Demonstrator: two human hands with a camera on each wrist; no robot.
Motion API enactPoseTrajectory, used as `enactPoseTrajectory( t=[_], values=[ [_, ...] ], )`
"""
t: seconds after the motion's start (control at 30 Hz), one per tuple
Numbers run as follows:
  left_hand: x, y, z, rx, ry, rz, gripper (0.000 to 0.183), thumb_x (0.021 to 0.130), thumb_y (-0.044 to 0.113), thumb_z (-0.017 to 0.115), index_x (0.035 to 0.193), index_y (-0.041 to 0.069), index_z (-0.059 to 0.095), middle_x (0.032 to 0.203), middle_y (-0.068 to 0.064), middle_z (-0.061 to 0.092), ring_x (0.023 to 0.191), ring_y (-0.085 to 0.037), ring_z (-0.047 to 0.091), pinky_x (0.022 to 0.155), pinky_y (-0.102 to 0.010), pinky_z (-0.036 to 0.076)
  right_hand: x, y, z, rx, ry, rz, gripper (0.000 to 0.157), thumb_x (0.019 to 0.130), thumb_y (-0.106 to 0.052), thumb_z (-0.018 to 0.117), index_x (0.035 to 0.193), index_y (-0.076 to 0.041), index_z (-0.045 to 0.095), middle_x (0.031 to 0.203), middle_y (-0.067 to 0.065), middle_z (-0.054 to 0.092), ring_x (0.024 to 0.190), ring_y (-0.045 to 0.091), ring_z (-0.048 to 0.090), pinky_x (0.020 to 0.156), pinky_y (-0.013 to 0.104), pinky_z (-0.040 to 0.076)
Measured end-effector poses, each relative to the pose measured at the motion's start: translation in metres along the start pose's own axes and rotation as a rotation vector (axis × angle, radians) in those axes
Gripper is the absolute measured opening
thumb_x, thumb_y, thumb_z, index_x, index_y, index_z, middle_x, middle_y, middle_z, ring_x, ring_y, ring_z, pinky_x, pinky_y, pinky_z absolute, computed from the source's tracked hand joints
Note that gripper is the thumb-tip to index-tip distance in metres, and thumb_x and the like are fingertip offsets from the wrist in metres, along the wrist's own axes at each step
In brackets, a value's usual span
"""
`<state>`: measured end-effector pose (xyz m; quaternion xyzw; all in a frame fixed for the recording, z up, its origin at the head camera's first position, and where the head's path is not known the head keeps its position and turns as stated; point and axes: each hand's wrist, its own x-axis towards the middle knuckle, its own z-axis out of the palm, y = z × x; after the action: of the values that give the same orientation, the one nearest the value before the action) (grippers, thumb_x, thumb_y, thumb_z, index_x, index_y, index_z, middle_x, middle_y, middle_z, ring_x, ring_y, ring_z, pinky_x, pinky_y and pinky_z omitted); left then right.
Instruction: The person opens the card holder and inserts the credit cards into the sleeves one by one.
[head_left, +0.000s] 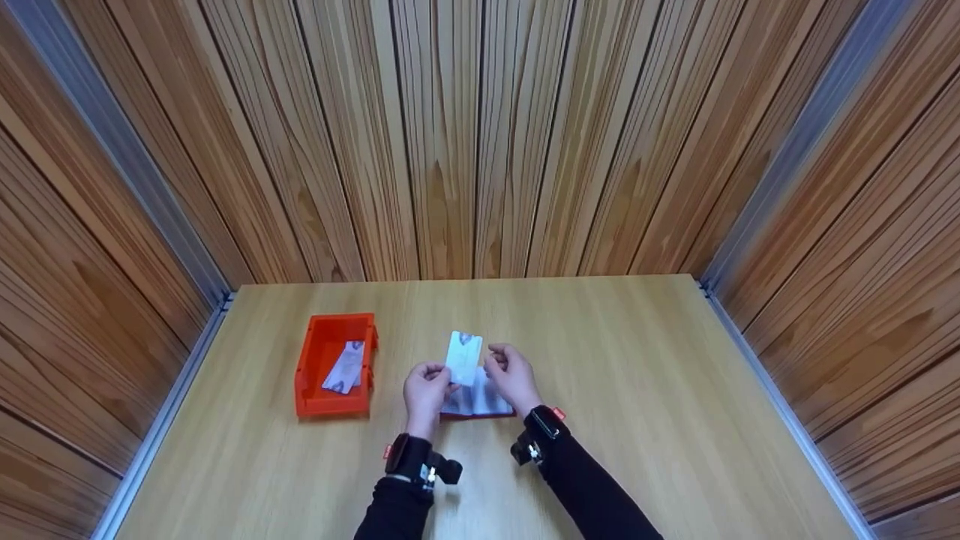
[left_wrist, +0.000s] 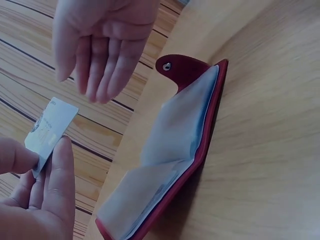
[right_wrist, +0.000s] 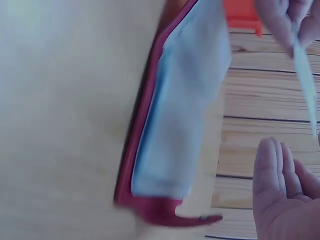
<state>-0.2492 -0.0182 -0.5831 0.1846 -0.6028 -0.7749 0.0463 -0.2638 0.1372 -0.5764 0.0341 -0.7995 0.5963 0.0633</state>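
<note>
My left hand (head_left: 425,391) pinches a thin whitish card (head_left: 464,358) between thumb and fingers, holding it up by its lower edge. In the left wrist view that card (left_wrist: 52,127) bears a dark emblem and small print. My right hand (head_left: 514,377) hovers just right of the card, its fingers relaxed and apart from it; in the right wrist view the hand (right_wrist: 287,195) is seen palm side, holding nothing. Beneath both hands a dark red card holder (left_wrist: 196,167) lies spread on the table, showing its clear sleeves (left_wrist: 177,125) and a snap flap (left_wrist: 182,67).
An orange-red bin (head_left: 334,405) stands on the table to the left, with pale printed cards or papers (head_left: 346,367) in it. Wood-panelled walls (head_left: 450,150) rise behind and at both sides of the table (head_left: 637,375).
</note>
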Motion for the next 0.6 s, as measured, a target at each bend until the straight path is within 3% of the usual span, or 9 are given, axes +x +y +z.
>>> enactPoseTrajectory(
  t=[0.17,0.37,0.47,0.6],
  values=[
    [-0.004,-0.002,0.004,0.014,-0.012,0.025,0.01,0.085,-0.007,0.063,0.095,-0.009,0.062,0.084,-0.013,0.061,0.068,-0.021,0.061,0.071,-0.044,0.058,-0.01,-0.024,0.0,0.175,-0.039,0.072,0.03,0.097,0.001,0.056,0.118,0.021,0.05,0.092,0.02,0.063,0.083,0.039,0.066,0.074,0.046,0.057],
    [-0.007,-0.005,0.007,0.04,-0.023,0.051,0.005,0.084,-0.007,0.064,0.089,-0.005,0.063,0.08,-0.012,0.062,0.068,-0.02,0.061,0.068,-0.041,0.058,-0.006,-0.011,0.004,0.147,-0.029,0.127,0.024,0.097,-0.004,0.057,0.112,0.015,0.054,0.092,0.014,0.063,0.08,0.026,0.063,0.073,0.045,0.057],
    [-0.008,-0.005,0.008,0.052,-0.031,0.041,0.007,0.085,-0.005,0.065,0.092,-0.005,0.064,0.083,-0.012,0.063,0.072,-0.021,0.061,0.07,-0.041,0.058,-0.002,-0.002,0.007,0.115,-0.014,0.115,0.022,0.095,-0.004,0.059,0.109,0.013,0.056,0.09,0.012,0.064,0.078,0.02,0.062,0.069,0.038,0.057],
    [-0.009,-0.005,0.009,0.047,-0.051,0.041,0.011,0.085,-0.006,0.065,0.096,-0.008,0.063,0.085,-0.012,0.063,0.073,-0.019,0.061,0.068,-0.038,0.057,0.0,0.004,0.007,0.096,0.003,0.076,0.02,0.093,-0.002,0.06,0.105,0.013,0.057,0.088,0.015,0.065,0.076,0.021,0.063,0.064,0.035,0.057]
  ],
)
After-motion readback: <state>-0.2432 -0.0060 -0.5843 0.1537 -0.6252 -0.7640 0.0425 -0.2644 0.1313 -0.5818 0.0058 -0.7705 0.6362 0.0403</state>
